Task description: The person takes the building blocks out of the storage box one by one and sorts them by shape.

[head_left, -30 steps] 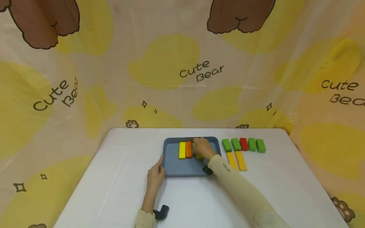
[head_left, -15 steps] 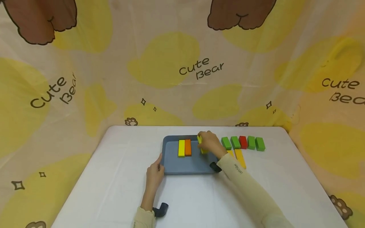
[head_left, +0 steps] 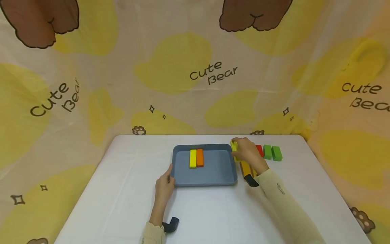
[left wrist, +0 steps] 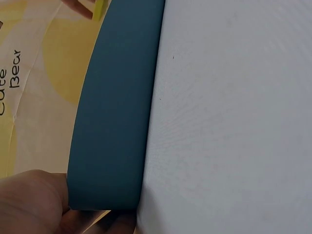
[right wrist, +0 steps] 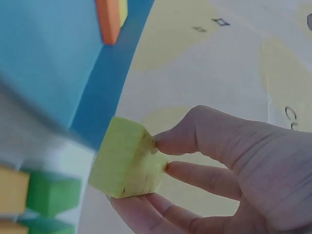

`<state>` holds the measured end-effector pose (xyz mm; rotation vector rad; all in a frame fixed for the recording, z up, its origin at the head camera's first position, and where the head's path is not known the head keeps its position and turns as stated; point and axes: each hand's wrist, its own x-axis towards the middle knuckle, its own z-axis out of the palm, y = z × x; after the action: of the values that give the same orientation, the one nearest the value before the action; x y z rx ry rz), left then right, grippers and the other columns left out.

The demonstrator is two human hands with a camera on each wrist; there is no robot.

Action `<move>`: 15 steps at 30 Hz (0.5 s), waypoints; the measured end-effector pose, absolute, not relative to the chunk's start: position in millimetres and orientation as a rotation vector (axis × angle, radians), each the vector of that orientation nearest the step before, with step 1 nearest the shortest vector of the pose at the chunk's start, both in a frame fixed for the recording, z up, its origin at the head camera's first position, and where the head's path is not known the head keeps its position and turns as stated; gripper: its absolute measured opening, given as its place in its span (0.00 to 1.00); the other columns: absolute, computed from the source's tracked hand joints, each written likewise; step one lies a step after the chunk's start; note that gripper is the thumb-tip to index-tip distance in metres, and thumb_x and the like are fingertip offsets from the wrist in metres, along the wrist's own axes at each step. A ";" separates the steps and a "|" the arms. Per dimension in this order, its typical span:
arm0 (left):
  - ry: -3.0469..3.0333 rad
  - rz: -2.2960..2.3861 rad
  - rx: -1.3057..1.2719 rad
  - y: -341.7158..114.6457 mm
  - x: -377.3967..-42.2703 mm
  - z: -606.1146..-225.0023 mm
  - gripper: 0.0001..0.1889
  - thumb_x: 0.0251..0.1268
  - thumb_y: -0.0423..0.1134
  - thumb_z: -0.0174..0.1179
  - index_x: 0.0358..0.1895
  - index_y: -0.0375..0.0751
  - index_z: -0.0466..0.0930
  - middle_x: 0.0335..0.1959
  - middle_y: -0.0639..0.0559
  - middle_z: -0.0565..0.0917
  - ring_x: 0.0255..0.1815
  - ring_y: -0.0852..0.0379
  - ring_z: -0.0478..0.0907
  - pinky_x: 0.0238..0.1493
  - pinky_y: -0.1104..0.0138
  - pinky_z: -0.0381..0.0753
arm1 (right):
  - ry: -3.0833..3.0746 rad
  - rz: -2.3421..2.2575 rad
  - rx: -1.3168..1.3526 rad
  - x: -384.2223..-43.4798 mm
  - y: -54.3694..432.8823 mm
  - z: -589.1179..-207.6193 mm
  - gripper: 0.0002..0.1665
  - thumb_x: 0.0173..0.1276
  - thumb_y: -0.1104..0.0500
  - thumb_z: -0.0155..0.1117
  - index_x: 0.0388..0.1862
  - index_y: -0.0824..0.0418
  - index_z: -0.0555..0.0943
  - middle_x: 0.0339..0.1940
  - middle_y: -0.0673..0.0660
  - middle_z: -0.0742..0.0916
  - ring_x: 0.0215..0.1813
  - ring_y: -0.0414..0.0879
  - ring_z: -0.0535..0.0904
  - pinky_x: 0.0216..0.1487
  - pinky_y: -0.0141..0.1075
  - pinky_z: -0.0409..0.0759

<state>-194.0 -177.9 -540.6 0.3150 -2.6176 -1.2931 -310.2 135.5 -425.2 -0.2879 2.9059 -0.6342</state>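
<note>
My right hand (head_left: 248, 150) pinches a yellow-green block (right wrist: 124, 161) between thumb and fingers, just outside the tray's right edge; the right wrist view shows the block tilted. My left hand (head_left: 165, 186) is at the left side of the blue-grey tray (head_left: 213, 181), holding it by the near-left corner. In the left wrist view its thumb (left wrist: 36, 200) lies against the end of the tray wall, and other fingers are partly hidden. Inside the tray, a yellow block (head_left: 193, 158) and an orange block (head_left: 199, 158) lie side by side.
Right of the tray, a red block (head_left: 259, 150) and green blocks (head_left: 276, 153) stand in a row, partly behind my right hand. Orange-yellow blocks (head_left: 245, 168) lie nearer, partly covered by the wrist camera (head_left: 251, 180). A patterned cloth wall (head_left: 170, 112) rises behind the white table (head_left: 128, 203).
My right hand has carried the yellow-green block from inside the tray to the right, past its right rim. My left hand has stayed at the tray's left side.
</note>
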 end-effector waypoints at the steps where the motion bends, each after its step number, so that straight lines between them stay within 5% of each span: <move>1: -2.616 -1.294 0.319 -178.4 -194.3 -540.6 0.29 0.63 0.29 0.50 0.71 0.41 0.68 0.14 0.53 0.67 0.14 0.62 0.58 0.16 0.72 0.61 | 2.915 -0.630 -0.286 -308.9 140.3 -425.6 0.34 0.59 0.56 0.69 0.65 0.62 0.75 0.55 0.67 0.81 0.52 0.60 0.75 0.52 0.54 0.78; 15: -2.621 -1.304 0.325 -179.1 -195.6 -543.8 0.29 0.64 0.29 0.50 0.71 0.41 0.67 0.13 0.53 0.67 0.13 0.62 0.57 0.15 0.72 0.61 | 2.895 -0.541 -0.112 -291.1 199.4 -447.5 0.36 0.62 0.58 0.68 0.67 0.69 0.70 0.62 0.73 0.77 0.60 0.68 0.73 0.59 0.61 0.73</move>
<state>-195.6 -179.1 -543.8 0.3252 -2.6206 -1.3042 -291.1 199.4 -447.5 -0.1119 2.8947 -0.5407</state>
